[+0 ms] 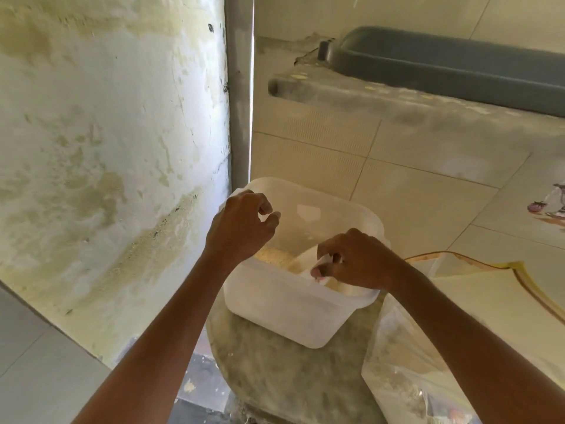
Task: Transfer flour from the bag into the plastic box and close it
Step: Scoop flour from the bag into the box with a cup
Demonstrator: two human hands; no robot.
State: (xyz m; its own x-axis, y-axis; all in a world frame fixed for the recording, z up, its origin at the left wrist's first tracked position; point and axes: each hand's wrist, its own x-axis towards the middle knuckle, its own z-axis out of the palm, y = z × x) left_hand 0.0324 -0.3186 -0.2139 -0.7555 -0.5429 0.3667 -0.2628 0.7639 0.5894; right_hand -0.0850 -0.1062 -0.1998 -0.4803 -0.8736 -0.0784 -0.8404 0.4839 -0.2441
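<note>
A translucent plastic box [284,313] stands open on a round stone top [275,371]. Pale yellow flour [275,258] lies in its bottom. My right hand [357,261] is over the box's near right rim and grips a small white scoop [308,261] that dips into the box. My left hand [241,224] sits above the box's left rim with fingers loosely curled, and I see nothing in it. A clear plastic bag [397,362] with flour dust stands to the right of the box, partly behind my right forearm. I see no lid.
A stained wall [107,163] rises close on the left, with a grey pipe [240,87] at its corner. A concrete ledge [397,99] at the back carries a blue-grey tub [443,62]. A cream sheet with a yellow border [489,289] lies at the right over the tiled floor.
</note>
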